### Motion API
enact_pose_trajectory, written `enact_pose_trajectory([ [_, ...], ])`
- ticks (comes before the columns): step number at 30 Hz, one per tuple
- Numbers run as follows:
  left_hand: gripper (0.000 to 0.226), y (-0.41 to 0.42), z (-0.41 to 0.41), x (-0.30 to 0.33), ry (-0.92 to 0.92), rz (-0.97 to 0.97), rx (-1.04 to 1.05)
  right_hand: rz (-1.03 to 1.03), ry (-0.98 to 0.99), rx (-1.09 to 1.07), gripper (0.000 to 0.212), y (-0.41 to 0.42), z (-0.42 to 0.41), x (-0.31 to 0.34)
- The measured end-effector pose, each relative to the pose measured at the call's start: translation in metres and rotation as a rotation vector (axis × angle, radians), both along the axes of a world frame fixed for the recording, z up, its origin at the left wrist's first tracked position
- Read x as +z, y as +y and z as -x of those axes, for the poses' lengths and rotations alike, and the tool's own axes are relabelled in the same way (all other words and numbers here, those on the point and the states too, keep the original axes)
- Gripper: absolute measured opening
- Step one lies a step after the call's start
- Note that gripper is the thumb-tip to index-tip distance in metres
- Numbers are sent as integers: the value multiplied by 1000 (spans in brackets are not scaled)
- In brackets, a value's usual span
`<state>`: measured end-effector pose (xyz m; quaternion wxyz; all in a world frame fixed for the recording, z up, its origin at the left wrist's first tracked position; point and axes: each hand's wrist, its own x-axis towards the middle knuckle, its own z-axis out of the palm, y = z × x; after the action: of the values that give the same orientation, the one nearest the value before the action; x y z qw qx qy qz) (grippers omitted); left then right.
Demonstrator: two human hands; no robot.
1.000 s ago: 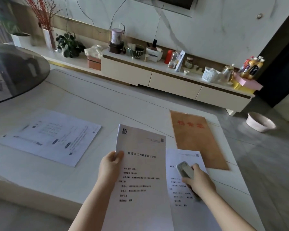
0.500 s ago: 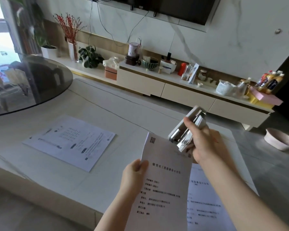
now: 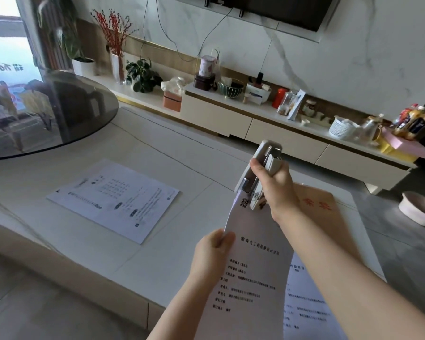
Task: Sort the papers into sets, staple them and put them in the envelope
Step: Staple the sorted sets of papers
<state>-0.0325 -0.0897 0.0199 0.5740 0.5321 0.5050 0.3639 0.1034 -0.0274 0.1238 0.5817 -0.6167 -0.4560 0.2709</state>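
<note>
Both hands are raised over the near edge of the low white table and they work on the same paper set. The left hand pinches the left edge of this set between thumb and curled fingers and holds it up from the table, tilted. The right hand is closed around a light grey stapler, and the mouth of the stapler sits over the top corner of the set, just beside a small printed code square. Whether the stapler is fully pressed down I cannot tell. Beyond the hands, against the marble wall, runs a long cream cabinet with jars, bottles and a white basket on top. To the far left of the left hand there is a round dark glass tabletop. On the table, left of the left hand and well apart from it, a second printed set lies flat. Under the right forearm the brown envelope with red characters lies flat on the table, partly hidden by the arm. Below the right arm another printed sheet lies on the table, partly covered by the held set. On the floor, right of the right hand, stands a pale bowl.
</note>
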Motion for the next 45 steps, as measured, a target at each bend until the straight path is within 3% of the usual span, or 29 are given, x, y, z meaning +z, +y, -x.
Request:
enact_pose_trajectory([
  [5, 23, 0, 0, 1, 42, -36, -12, 39, 28, -9, 36, 0, -3, -4],
  [10, 28, -2, 0, 5, 96, -114, -18, 68, -20, -20, 55, 0, -4, -2],
  [16, 31, -2, 5, 6, 192, -220, 34, -16, 133, -102, 22, -1, -19, 8],
  [19, 26, -2, 4, 5, 197, -227, 23, 21, 207, -124, 22, -2, -28, 15],
  [26, 28, -3, 1, 7, 199, -222, -1, 122, 181, -45, 14, -9, -22, 15],
  [39, 41, -7, 0, 16, 183, -189, -38, 82, 115, -41, 26, -9, 4, 15],
  [45, 34, -8, 2, 19, 136, -161, -88, 64, 100, -147, 35, -10, 10, 17],
])
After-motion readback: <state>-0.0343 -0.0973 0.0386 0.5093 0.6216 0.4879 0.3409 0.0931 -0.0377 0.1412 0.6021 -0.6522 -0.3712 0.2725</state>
